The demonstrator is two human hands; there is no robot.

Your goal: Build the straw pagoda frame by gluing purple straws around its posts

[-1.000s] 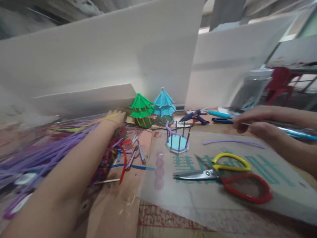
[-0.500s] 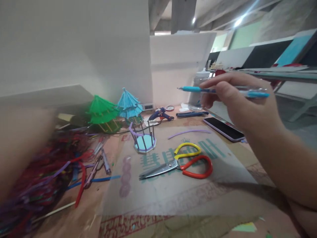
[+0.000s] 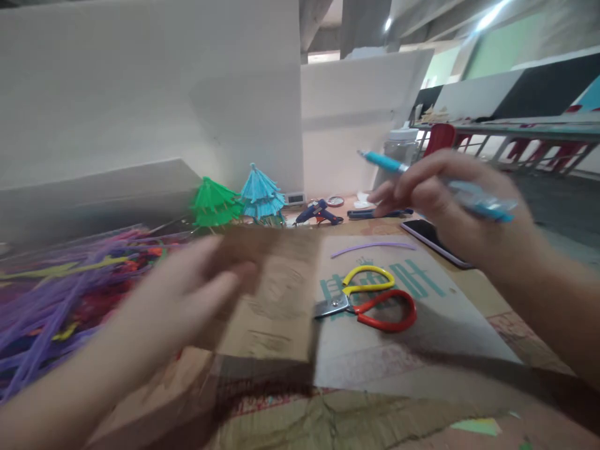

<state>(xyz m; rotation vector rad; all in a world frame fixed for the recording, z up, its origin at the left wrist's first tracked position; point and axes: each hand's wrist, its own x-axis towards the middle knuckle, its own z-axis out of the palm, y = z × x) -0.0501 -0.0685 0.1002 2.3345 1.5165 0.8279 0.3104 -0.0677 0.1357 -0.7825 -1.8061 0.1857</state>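
I have two hands over the counter, each with one thing in its grip. My left hand is blurred, its grip closed on the left side of one brown card, thumb in front, some fingertips hidden. My right hand has its grip closed round one blue pen, tip up and to the left.

The card hangs over the left part of one pale sheet, hiding most of the blades of one pair of scissors; both handles show, one yellow, one red. Beyond them lies one purple strip. Farther back are two tiered paper roofs, a green roof and a blue roof, then one glue gun. One phone lies near my right hand. Left of my left hand is a heap of strips, too tangled to count.
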